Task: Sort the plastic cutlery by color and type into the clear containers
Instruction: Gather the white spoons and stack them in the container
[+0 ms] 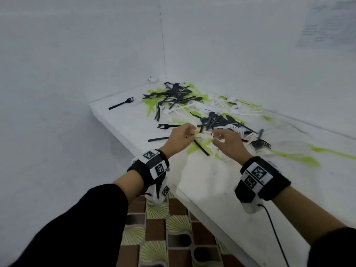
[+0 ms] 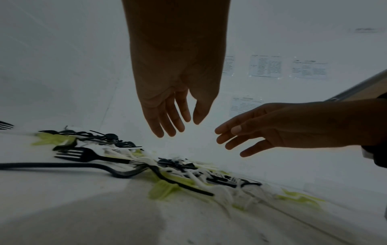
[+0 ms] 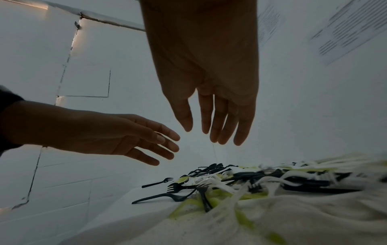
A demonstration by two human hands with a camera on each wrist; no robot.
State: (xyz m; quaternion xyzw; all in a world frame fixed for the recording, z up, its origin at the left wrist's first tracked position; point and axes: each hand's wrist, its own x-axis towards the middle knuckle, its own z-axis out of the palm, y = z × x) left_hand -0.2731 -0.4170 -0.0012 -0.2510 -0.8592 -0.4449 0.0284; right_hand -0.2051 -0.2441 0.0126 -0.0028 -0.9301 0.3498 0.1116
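A mixed pile of black, white and green plastic cutlery lies on the white table, reaching towards the right. My left hand and right hand hover just above the near end of the pile, over white forks. In the left wrist view the left hand has straight, spread fingers and holds nothing. The right hand looks the same in the right wrist view. Loose black forks lie left of the pile. No clear container shows in any view.
The table's left edge drops to a patterned tile floor. White walls stand close at the left and behind the table. Green cutlery lies to the right. A cable hangs from my right wristband.
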